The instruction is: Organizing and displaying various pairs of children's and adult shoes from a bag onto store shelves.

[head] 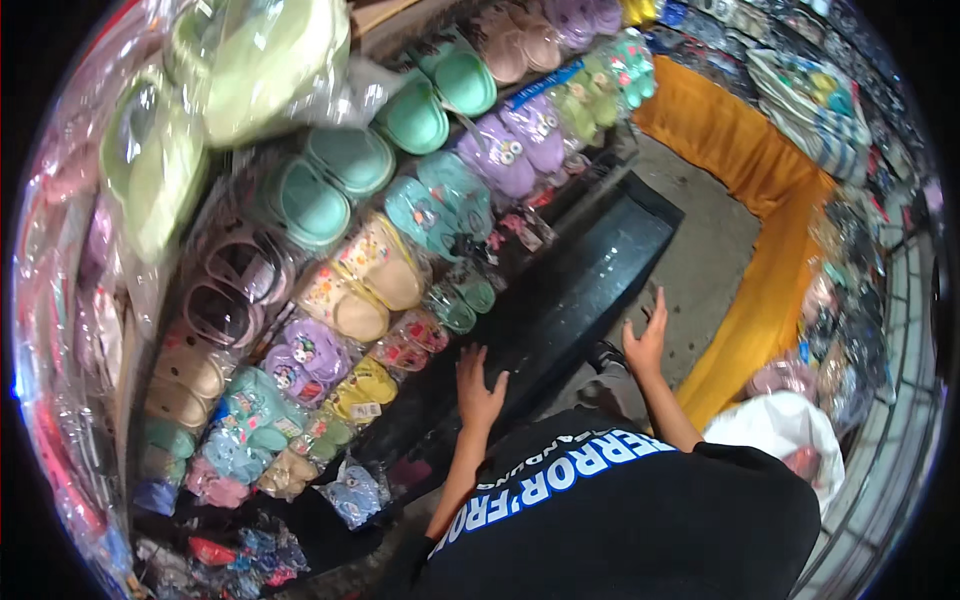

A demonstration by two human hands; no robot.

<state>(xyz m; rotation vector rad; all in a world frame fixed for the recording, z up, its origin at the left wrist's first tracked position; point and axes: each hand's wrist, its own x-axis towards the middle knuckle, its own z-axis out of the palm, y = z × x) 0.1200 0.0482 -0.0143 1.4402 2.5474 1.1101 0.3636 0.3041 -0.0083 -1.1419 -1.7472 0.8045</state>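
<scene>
My left hand (481, 386) is spread at the near edge of a long black covered ledge (555, 315), close to the lowest row of plastic-wrapped sandals; whether it touches the ledge I cannot tell. Nothing is in it. My right hand (646, 334) hangs in the air past the ledge, over the grey floor, with thumb and fingers apart and nothing held. Beside the left hand lie red-patterned children's clogs (410, 341), yellow sandals (364, 390) and small green clogs (460, 298). Higher up are cream clogs (360, 289), purple sandals (512, 148) and mint clogs (315, 210).
Large pale green clogs (262, 67) in clear plastic hang at the upper left. An orange cloth (772, 225) borders the grey concrete floor (694, 277), with bagged goods beyond it. A white sack (780, 435) stands at the right. A blue wrapped pair (354, 491) lies at the ledge's lower end.
</scene>
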